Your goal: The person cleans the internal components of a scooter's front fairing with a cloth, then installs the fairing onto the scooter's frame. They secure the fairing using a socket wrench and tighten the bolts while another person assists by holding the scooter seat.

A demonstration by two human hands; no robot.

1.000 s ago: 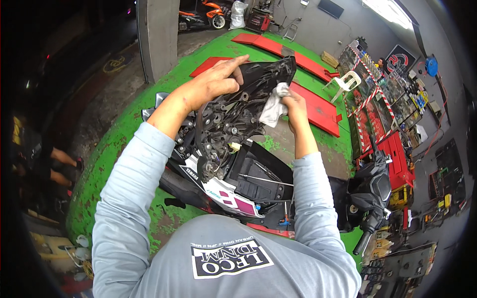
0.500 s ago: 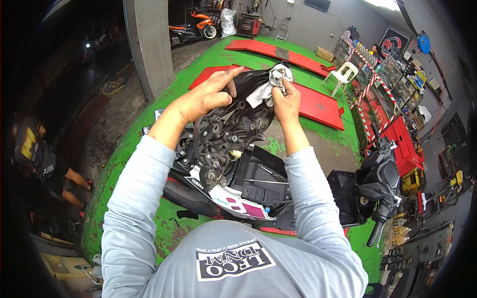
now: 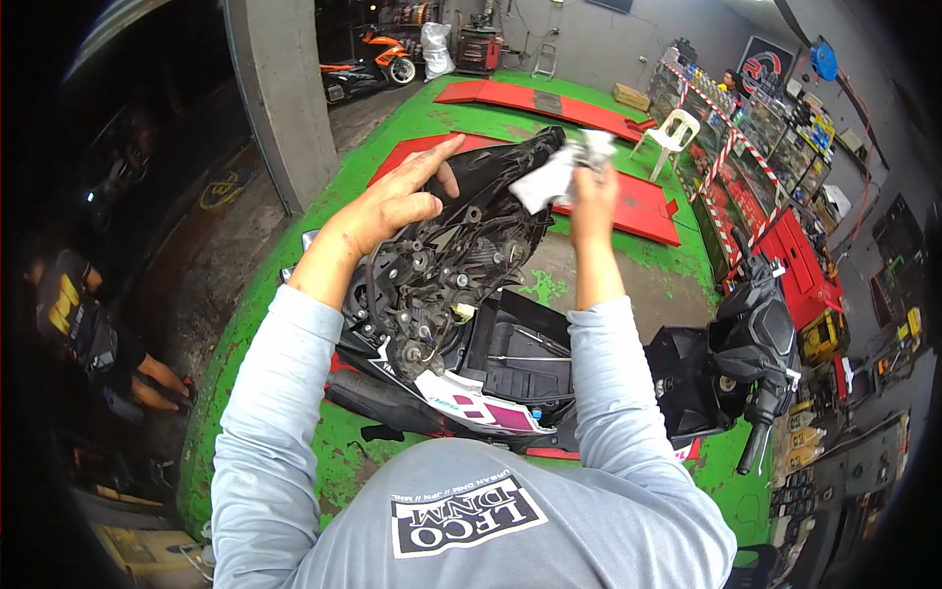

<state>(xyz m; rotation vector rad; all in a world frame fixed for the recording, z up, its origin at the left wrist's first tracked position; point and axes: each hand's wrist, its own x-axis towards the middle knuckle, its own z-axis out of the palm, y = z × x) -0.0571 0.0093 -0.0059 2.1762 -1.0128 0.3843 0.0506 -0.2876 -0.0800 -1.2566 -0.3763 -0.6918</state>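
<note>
My right hand (image 3: 596,201) is closed round a crumpled white rag (image 3: 545,185), both blurred by motion, just right of a long black part's raised tip. That black part (image 3: 491,162) rises over the far side of a partly stripped scooter (image 3: 481,402). Bolts, tubes and wires crowd its near face. Over its left edge lies my left hand (image 3: 397,201), index finger stretched out and thumb apart. Below, the scooter's black storage well (image 3: 515,368) is uncovered, with slim metal tools in it.
Handlebars (image 3: 751,378) stand at the right. Red ramps (image 3: 628,211) cross the green floor beyond. A white plastic chair (image 3: 670,137) stands near a taped-off glass counter (image 3: 751,147). At left are a grey pillar (image 3: 285,108) and another person (image 3: 83,314).
My right hand has swung right with the rag, away from the black part's tip. My left hand stays on the left edge. The view has shifted slightly.
</note>
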